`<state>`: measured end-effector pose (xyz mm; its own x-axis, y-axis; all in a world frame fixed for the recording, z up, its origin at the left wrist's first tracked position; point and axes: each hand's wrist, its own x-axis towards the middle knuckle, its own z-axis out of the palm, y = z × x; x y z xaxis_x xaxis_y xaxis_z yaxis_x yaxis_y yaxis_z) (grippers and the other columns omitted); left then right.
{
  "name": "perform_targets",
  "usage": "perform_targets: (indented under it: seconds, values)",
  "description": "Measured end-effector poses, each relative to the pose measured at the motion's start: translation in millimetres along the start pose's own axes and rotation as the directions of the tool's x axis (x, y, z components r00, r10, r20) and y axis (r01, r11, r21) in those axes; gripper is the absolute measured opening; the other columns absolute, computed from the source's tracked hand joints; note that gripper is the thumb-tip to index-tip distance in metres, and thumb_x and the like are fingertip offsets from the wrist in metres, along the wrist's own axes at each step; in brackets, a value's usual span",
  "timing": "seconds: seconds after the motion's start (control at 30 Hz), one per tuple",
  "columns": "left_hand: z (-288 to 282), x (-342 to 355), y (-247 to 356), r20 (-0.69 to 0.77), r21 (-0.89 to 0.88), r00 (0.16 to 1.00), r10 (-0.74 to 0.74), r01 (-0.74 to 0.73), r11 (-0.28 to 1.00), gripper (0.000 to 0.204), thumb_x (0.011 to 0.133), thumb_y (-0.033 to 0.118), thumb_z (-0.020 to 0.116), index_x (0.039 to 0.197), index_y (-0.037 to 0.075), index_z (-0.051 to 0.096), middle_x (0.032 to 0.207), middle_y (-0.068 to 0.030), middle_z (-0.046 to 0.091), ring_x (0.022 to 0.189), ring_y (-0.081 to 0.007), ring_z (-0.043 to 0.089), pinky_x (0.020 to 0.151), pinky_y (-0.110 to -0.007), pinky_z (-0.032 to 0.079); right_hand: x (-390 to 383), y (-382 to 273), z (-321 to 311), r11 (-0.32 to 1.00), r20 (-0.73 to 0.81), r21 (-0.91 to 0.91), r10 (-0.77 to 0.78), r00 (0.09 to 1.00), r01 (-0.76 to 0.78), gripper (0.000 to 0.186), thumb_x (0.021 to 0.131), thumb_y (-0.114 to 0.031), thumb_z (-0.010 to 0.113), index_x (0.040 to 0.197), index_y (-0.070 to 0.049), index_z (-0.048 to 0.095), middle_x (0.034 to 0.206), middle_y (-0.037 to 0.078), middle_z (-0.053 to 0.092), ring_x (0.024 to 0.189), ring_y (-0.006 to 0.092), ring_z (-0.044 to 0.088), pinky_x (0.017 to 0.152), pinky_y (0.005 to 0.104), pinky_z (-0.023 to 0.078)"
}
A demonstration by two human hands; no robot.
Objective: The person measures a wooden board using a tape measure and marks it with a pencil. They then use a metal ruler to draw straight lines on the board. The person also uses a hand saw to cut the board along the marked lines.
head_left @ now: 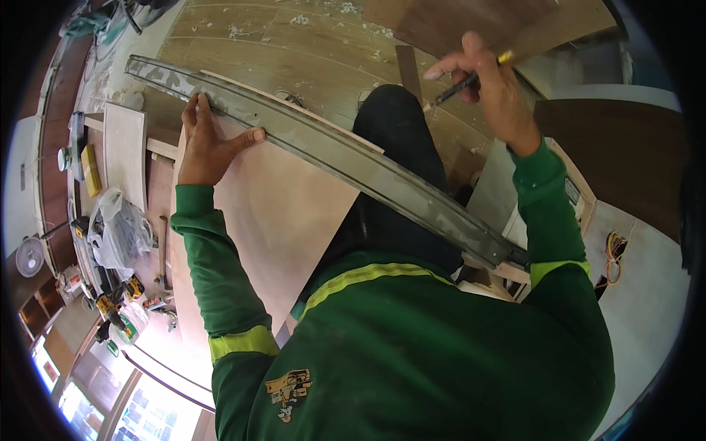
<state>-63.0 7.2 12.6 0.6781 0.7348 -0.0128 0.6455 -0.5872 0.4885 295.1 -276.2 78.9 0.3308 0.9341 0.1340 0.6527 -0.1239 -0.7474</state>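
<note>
A long grey metal straightedge [316, 143] lies slantwise across a pale plywood sheet [287, 191], running from the far left to beside my right hip. My left hand [208, 143] holds it near its far end, with fingertips and thumb on its near edge and the fingers spread. Raised to the right, apart from the bar, my right hand [494, 92] grips a dark pencil [457, 90] with a yellow end. Its tip points down and left. My dark-trousered knee [393, 117] shows beyond the straightedge, which crosses over that leg.
On the left lie a clear plastic bag [120, 229], a hammer [163, 253], a yellow-and-black drill [110, 309] and a yellow block [90, 170]. Pale scraps litter the wood-look floor [257, 37]. Coloured wires [614, 253] poke from a white panel at right.
</note>
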Motion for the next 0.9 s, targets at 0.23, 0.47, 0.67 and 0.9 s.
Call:
perform_targets:
  seconds: [0.23, 0.47, 0.67, 0.9]
  values:
    - [-4, 2, 1, 0.029, 0.055, 1.0, -0.009, 0.007, 0.998, 0.14, 0.065, 0.062, 0.097, 0.16, -0.015, 0.028, 0.164, -0.0351, 0.029, 0.154, -0.046, 0.034, 0.126, -0.047, 0.034, 32, -33, 51, 0.871, 0.238, 0.469, 0.037, 0.971, -0.149, 0.027, 0.111, -0.022, 0.059, 0.132, -0.004, 0.064, 0.107, 0.006, 0.075, 0.093, 0.0091, 0.067, 0.083, 0.0267, 0.055]
    - [-3, 1, 1, 0.047, -0.06, 0.997, -0.068, 0.071, 0.996, 0.148, 0.059, 0.064, 0.098, 0.159, -0.018, 0.026, 0.166, -0.0363, 0.023, 0.157, -0.0478, 0.027, 0.129, -0.048, 0.029, 120, -47, 153, 0.898, 0.182, 0.432, -0.178, 0.967, 0.084, 0.023, 0.104, -0.019, 0.071, 0.12, -0.002, 0.069, 0.11, 0.005, 0.076, 0.099, 0.0119, 0.069, 0.088, 0.0311, 0.055]
    - [-1, 2, -3, 0.082, -0.128, 0.991, -0.101, 0.111, 0.985, 0.154, 0.054, 0.065, 0.099, 0.161, -0.016, 0.023, 0.169, -0.0318, 0.019, 0.157, -0.0492, 0.024, 0.13, -0.049, 0.028, 182, -52, 220, 0.914, 0.104, 0.328, -0.287, 0.952, 0.24, 0.03, 0.1, -0.029, 0.072, 0.121, -0.008, 0.071, 0.108, 0.017, 0.077, 0.094, 0.0319, 0.074, 0.086, 0.0396, 0.058]
    - [-1, 1, -3, 0.11, -0.082, 0.989, -0.097, 0.106, 0.991, 0.158, 0.056, 0.07, 0.097, 0.161, -0.018, 0.017, 0.17, -0.0313, 0.014, 0.159, -0.0474, 0.021, 0.13, -0.047, 0.027, 202, -57, 247, 0.931, 0.159, 0.258, -0.303, 0.94, 0.257, 0.029, 0.1, -0.022, 0.07, 0.125, -0.006, 0.07, 0.114, 0.015, 0.077, 0.098, 0.0286, 0.073, 0.085, 0.0393, 0.058]
